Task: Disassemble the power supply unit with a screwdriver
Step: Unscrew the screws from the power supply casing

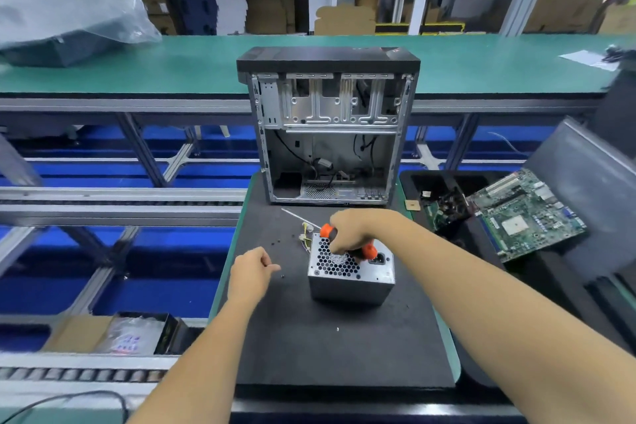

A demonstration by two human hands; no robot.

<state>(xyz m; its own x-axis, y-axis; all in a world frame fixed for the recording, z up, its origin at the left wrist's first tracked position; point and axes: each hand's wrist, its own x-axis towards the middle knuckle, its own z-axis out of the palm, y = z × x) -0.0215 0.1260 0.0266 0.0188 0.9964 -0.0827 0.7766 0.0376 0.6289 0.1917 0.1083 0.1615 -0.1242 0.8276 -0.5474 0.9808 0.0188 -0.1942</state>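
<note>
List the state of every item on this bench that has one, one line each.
Power supply unit: out of the case, standing on the black mat, cover on.
Screwdriver: gripped by the right hand, lying across the unit's top.
Left hand: loosely curled beside the unit; whether it holds a screw is unclear.
Computer case: side open, interior mostly stripped.
Motherboard: removed, lying to the right.
Loose screws: scattered on the mat.

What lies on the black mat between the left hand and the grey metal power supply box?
In the head view, one small black screw lies on the black mat between the left hand and the grey metal power supply box; otherwise bare.
</note>
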